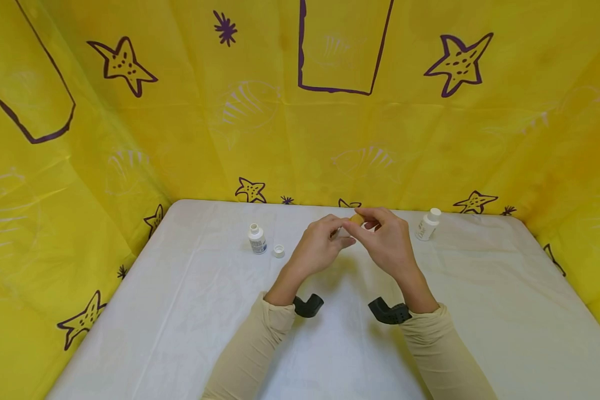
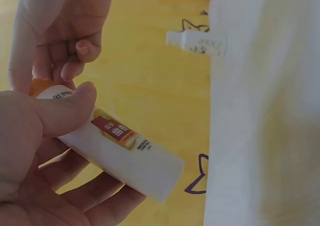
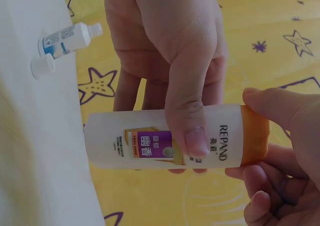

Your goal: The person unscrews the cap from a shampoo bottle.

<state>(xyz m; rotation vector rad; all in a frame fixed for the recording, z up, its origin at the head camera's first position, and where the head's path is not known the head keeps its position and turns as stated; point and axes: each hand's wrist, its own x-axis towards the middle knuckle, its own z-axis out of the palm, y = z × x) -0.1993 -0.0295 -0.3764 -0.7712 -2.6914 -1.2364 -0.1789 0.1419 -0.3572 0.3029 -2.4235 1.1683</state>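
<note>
Above the table, both hands are on a small white shampoo-style bottle (image 3: 107, 138) with an orange cap (image 3: 254, 136) and "REPAND" printed on it. My left hand (image 1: 317, 244) grips the white body, its thumb across the label and fingers beneath. At the other end, my right hand (image 1: 392, 241) pinches the orange cap between thumb and fingers. The cap sits on the bottle, which lies nearly sideways in the right wrist view. In the head view the hands hide most of the bottle, with the orange end showing between the fingertips.
On the white-covered table (image 1: 180, 316), an uncapped small white bottle (image 1: 257, 240) stands at left, a white cap (image 1: 278, 251) beside it. A capped white bottle (image 1: 427, 225) stands at the back right. Yellow patterned cloth (image 1: 290, 128) encloses the back and sides.
</note>
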